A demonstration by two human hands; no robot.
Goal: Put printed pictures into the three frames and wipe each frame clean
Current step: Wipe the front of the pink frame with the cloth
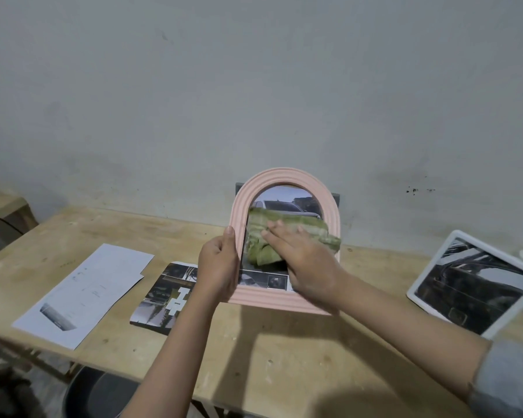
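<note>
A pale, scuffed grey wall (254, 86) rises behind the bare plywood tabletop (284, 357) I am working at. My left hand (219, 267) grips the left edge of the pink, ribbed, arch-topped picture frame (284, 176), thumb curled over the front of the rim and the fingers wrapped behind it, holding the frame propped up with its bottom edge on the table. My right hand (307, 260) lies flat, fingers straight and together, pressing a crumpled green cloth (272, 236) against the glass over the printed car picture (284, 203) inside the frame. Both forearms reach forward from the lower edge of the view, the right one crossing in from the right with a grey sleeve (507, 378) pushed up near the elbow.

Just left of the frame, partly under my left wrist, lies a sheet of dark printed photographs (163, 297). Further left are white paper sheets (88, 285) lying flat. Well to the right, a white rounded rectangular frame (471, 282) holding a dark car print lies tilted on the table. A small grey frame corner (335, 197) peeks out behind the pink one.
</note>
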